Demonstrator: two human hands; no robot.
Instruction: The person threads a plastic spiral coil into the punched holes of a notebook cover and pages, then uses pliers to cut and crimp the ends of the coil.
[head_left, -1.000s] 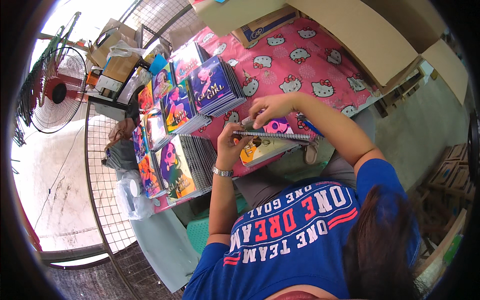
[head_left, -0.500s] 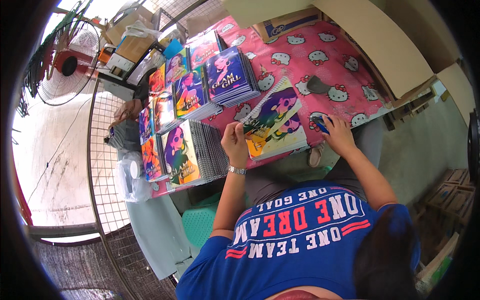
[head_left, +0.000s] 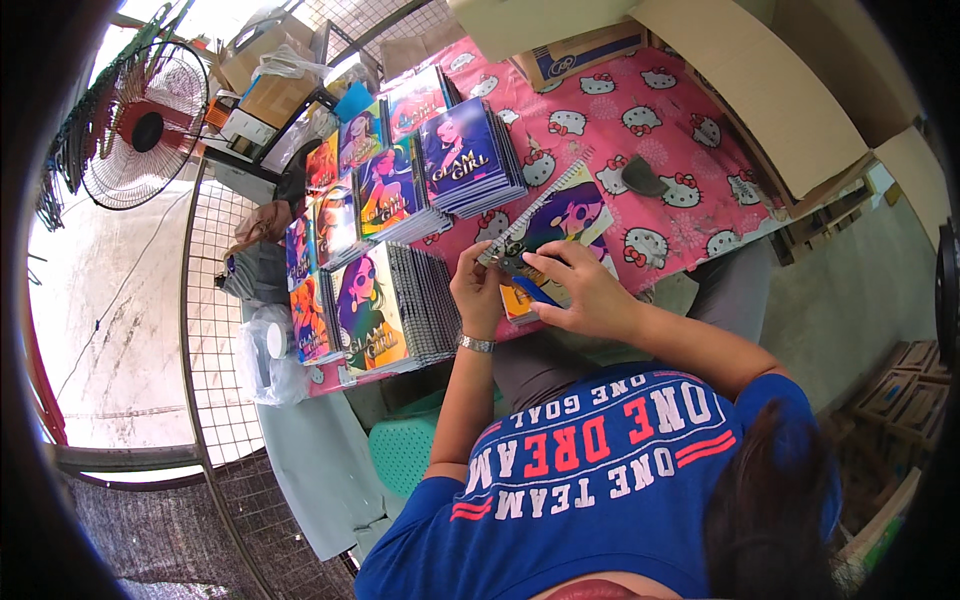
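Observation:
A spiral-bound notebook (head_left: pixel 565 215) with a colourful cartoon cover lies tilted on the pink patterned tablecloth (head_left: pixel 690 140). My left hand (head_left: pixel 478 288), a metal bracelet on its wrist, pinches the near end of the notebook's wire spine. My right hand (head_left: pixel 585 292) grips a small blue-handled tool (head_left: pixel 532 288), which looks like pliers. The tool's tip sits at the same end of the spine, close to my left fingers. The jaws are partly hidden by my hands.
Several stacks of similar notebooks (head_left: pixel 395 300) (head_left: pixel 470 155) fill the table's left side. A small dark object (head_left: pixel 640 178) lies on the cloth to the right. Cardboard boxes (head_left: pixel 760 80) stand behind it. A standing fan (head_left: pixel 140 125) and wire mesh panels (head_left: pixel 215 330) are on the left.
My right hand reached right to a blue thing on the cloth, then came back to the notebook's spine with the blue-handled tool. The notebook, first held up edge-on, now lies lower.

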